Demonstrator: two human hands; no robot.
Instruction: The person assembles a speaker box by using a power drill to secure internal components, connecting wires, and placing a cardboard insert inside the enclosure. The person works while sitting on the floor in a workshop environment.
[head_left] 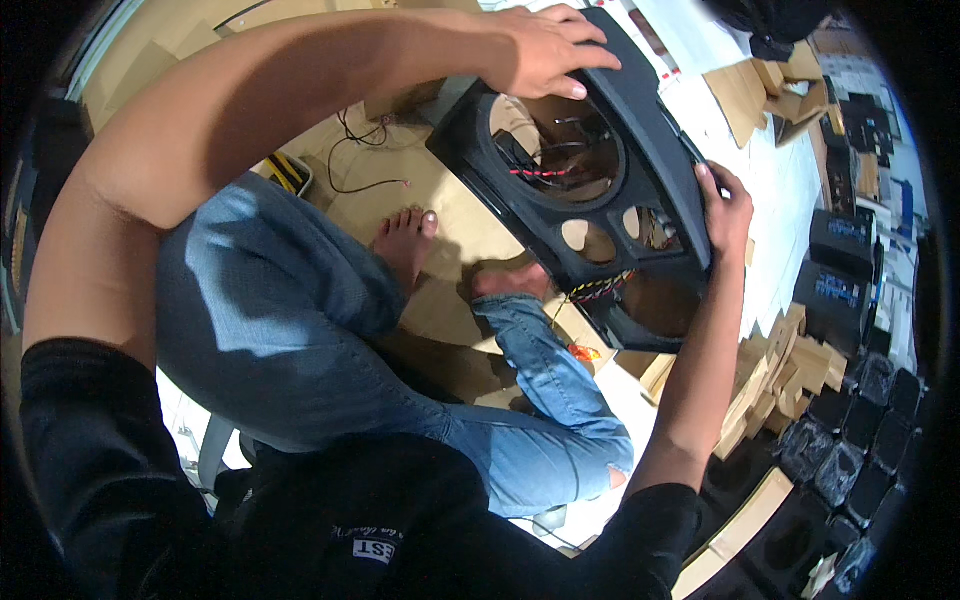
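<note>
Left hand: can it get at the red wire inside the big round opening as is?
Likely yes. The left hand rests on the black box beside the round opening, and nothing visible covers the way in to the red wire; it would probably need to lift off first.

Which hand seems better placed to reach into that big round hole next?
Probably the left hand: it rests on the black, boxy cabinet close to the big round opening. The right hand is against the cabinet's side, farther from that opening.
</note>
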